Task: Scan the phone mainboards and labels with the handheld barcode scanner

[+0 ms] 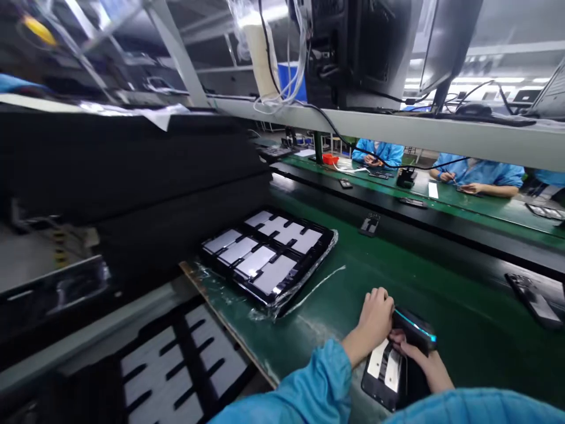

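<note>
My left hand [376, 315] is closed, its curled fingers at the left edge of a dark glossy panel [414, 327] with a bright blue gleam along its edge. The panel tilts up over the far end of an opened phone body [375, 386], a black frame with two pale strips inside. Under the panel, my right hand [419, 356] has its fingers drawn together by the top of the phone body. What those fingertips pinch is hidden. Both hands work low over the green bench [326, 330], near its front edge.
A black tray [265, 297] with several pale rectangular pockets lies on the bench, left of my hands. Tall black stacked trays [176, 188] stand beyond it. Phone parts [369, 224] lie along a dark conveyor belt [441, 235]. Across it, people in blue sleeves [498, 176] handle small parts.
</note>
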Available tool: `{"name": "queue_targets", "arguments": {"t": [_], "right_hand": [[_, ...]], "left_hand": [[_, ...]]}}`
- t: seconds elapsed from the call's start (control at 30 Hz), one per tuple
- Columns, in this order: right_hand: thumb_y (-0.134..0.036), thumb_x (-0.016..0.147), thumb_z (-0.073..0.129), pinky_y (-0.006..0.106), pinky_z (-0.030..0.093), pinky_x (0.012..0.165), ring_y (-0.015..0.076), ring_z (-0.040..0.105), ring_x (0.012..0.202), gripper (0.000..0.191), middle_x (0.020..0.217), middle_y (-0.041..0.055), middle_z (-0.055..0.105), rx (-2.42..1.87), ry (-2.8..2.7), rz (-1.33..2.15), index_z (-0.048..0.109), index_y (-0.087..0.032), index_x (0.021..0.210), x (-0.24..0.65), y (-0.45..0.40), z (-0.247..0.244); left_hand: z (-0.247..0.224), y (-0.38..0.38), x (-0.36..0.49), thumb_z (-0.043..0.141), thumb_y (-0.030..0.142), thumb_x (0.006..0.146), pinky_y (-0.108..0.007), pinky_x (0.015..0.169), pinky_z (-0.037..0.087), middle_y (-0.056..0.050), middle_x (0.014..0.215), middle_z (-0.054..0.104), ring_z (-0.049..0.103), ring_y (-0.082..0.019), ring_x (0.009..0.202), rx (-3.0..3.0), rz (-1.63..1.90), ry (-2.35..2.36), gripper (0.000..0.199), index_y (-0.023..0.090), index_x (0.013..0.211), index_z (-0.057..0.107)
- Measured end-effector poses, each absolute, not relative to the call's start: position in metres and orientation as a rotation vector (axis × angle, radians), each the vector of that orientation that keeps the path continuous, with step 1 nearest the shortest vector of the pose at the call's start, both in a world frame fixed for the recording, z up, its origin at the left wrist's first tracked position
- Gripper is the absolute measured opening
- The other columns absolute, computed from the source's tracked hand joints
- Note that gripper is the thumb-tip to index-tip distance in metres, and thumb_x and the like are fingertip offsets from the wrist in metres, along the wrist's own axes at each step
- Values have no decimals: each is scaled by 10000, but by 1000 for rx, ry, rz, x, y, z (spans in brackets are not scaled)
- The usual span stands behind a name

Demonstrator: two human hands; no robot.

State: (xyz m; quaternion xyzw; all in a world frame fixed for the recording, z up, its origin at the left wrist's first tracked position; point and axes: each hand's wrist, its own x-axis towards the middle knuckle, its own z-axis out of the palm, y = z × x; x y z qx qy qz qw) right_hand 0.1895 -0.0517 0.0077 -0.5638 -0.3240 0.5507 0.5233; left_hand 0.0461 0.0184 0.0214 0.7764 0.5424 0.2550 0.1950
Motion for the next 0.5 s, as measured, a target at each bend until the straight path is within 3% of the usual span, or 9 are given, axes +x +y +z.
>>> {"name": "queue_targets", "arguments": {"t": [0.1,0.23,0.37,0.43,0.5], "right_hand": [[-475,533,813,567,425,1053,450,690,1052,285,854,144,793,-1343,-698,1398,799,-265,726,182,-47,12],[-474,535,786,513,437,1044,429,637,1173,291,1054,173,774,-1268,-577,1449,801,-258,728,179,-54,13],[-441,533,739,508,462,1002,423,647,1155,321,1060,186,768,-1265,-597,1500,812,-245,777,173,-49,18],[-424,532,720,494,464,1006,412,654,1146,306,1016,195,772,-1223,-621,1547,803,-224,748,168,-40,24],[-418,514,726,493,444,1038,412,645,1159,298,1041,201,766,-1148,-642,1587,789,-203,711,162,-28,28]], "left_hand": [[33,8,21,475,245,951,-392,1004,469,-103,1192,622,558,-248,1150,2194,724,1377,241,218,1139,623],[54,-11,-39,618,252,858,-396,1140,391,-100,1396,543,474,-239,1314,2190,759,1241,532,227,1372,482],[81,7,-156,494,278,888,-447,1114,396,-132,1309,595,535,-265,1254,2047,1033,1915,389,179,1261,543],[94,27,-219,532,285,789,-460,1081,412,-154,1246,633,557,-309,1224,1947,870,2293,405,142,1165,574],[109,39,-269,591,277,686,-438,975,487,-132,1098,701,640,-327,1073,1902,774,2382,375,147,1036,618]]}}
